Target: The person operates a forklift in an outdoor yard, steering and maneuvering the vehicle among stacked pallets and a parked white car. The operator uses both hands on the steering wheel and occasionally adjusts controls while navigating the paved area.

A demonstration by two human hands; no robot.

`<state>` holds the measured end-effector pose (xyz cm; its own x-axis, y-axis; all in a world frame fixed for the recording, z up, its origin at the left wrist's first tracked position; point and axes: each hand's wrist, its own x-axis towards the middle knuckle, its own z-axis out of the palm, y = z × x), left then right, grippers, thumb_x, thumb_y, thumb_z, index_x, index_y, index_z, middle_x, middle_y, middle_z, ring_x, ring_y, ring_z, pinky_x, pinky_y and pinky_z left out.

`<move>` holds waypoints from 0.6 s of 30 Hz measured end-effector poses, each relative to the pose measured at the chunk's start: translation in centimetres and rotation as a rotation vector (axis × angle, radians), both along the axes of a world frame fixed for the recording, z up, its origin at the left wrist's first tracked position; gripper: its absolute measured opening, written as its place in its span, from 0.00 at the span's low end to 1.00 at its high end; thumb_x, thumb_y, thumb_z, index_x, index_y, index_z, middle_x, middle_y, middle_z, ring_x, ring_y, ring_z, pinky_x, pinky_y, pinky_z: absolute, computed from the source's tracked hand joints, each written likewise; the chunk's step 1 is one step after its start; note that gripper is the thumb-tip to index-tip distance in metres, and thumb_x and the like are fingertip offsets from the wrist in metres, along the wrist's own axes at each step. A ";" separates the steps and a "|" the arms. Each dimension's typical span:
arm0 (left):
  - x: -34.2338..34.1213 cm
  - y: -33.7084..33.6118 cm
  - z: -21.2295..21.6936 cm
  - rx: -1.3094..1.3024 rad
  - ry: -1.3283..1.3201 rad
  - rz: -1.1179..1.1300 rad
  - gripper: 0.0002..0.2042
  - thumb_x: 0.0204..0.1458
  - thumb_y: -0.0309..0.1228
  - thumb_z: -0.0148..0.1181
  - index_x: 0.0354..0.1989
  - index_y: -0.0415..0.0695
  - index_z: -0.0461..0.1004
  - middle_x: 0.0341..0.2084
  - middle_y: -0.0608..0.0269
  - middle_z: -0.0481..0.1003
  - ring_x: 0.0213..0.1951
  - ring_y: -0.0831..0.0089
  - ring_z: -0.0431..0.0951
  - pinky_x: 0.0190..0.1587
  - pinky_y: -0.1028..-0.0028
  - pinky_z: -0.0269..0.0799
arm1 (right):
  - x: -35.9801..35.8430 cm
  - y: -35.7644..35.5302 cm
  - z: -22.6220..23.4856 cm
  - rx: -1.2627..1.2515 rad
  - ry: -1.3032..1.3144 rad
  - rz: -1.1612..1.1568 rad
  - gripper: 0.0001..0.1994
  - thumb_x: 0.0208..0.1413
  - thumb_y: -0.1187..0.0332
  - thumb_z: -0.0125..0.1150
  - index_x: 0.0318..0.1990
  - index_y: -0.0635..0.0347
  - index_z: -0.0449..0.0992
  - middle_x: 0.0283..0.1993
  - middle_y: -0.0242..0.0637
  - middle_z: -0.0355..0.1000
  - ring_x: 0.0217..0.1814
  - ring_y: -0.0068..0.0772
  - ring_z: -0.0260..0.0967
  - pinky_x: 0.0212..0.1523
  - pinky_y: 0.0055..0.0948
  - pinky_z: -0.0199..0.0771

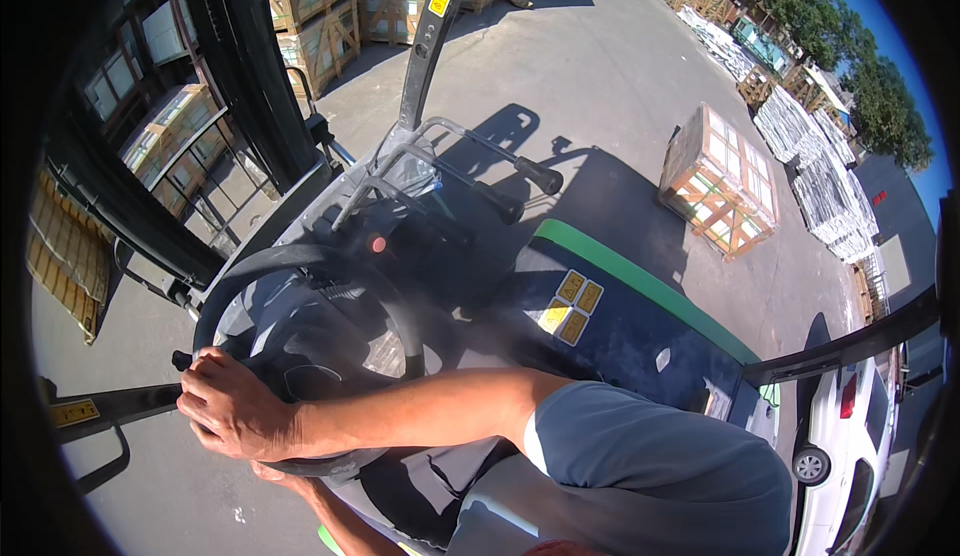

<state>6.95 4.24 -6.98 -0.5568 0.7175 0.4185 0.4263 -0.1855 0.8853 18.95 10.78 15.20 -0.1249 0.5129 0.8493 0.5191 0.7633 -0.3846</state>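
A black steering wheel point(408, 326) of a forklift stands in front of me. My right hand point(235, 408) is closed round its left rim, its forearm stretched across the lower part of the wheel. Just beyond my knuckles pokes out a small black knob point(181, 360). My left hand point(268, 472) shows only a sliver below the right wrist, beside the wheel's lower rim; its fingers are hidden. On the console past the wheel are a red button point(378, 245) and levers with black grips point(538, 175).
The dark mast point(245, 66) rises ahead at the left. Wooden crates point(325, 31) are stacked beyond it. A lone crate point(720, 181) sits on the pavement at the right, with wrapped stacks point(815, 171) behind. A white car point(845, 446) is parked at the lower right.
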 end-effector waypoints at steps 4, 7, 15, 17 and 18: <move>-2.4 0.5 -1.3 0.014 0.198 0.002 0.11 0.64 0.32 0.57 0.44 0.34 0.77 0.34 0.54 0.81 0.33 0.61 0.79 0.37 0.61 0.74 | 1.2 -8.5 -3.4 -0.088 -0.040 0.193 0.08 0.48 0.71 0.67 0.33 0.61 0.74 0.42 0.40 0.64 0.53 0.42 0.65 0.65 0.51 0.64; -3.7 1.7 -1.2 0.052 0.319 -0.004 0.11 0.65 0.30 0.57 0.46 0.33 0.78 0.36 0.52 0.81 0.35 0.59 0.80 0.40 0.60 0.75 | 9.5 -12.5 -4.5 -0.084 0.002 0.206 0.08 0.48 0.71 0.69 0.34 0.60 0.75 0.42 0.39 0.67 0.54 0.41 0.67 0.64 0.52 0.65; -5.9 1.8 -2.2 0.173 0.417 -0.053 0.12 0.65 0.27 0.58 0.52 0.32 0.78 0.41 0.47 0.82 0.41 0.53 0.82 0.46 0.58 0.76 | 18.1 -3.1 2.3 -0.051 0.102 -0.349 0.11 0.45 0.76 0.69 0.33 0.58 0.72 0.39 0.40 0.70 0.49 0.47 0.69 0.53 0.45 0.68; -6.5 1.5 -2.2 0.236 0.381 -0.104 0.13 0.65 0.27 0.58 0.53 0.32 0.79 0.42 0.46 0.83 0.42 0.52 0.83 0.47 0.57 0.76 | 13.4 1.3 4.3 0.032 0.225 -0.298 0.11 0.43 0.76 0.70 0.33 0.60 0.73 0.39 0.41 0.69 0.48 0.47 0.68 0.53 0.43 0.68; -6.7 1.6 -2.2 0.048 0.461 -0.030 0.13 0.65 0.26 0.58 0.53 0.32 0.79 0.41 0.45 0.82 0.41 0.49 0.82 0.45 0.57 0.77 | 10.4 2.5 4.8 0.056 0.211 -0.253 0.11 0.43 0.76 0.70 0.33 0.61 0.73 0.38 0.42 0.68 0.47 0.48 0.67 0.54 0.43 0.68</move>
<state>0.27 5.84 -9.20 -0.2840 0.7042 0.6507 0.7670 -0.2404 0.5949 29.33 13.32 19.99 0.1818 0.4569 0.8707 0.6081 0.6436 -0.4647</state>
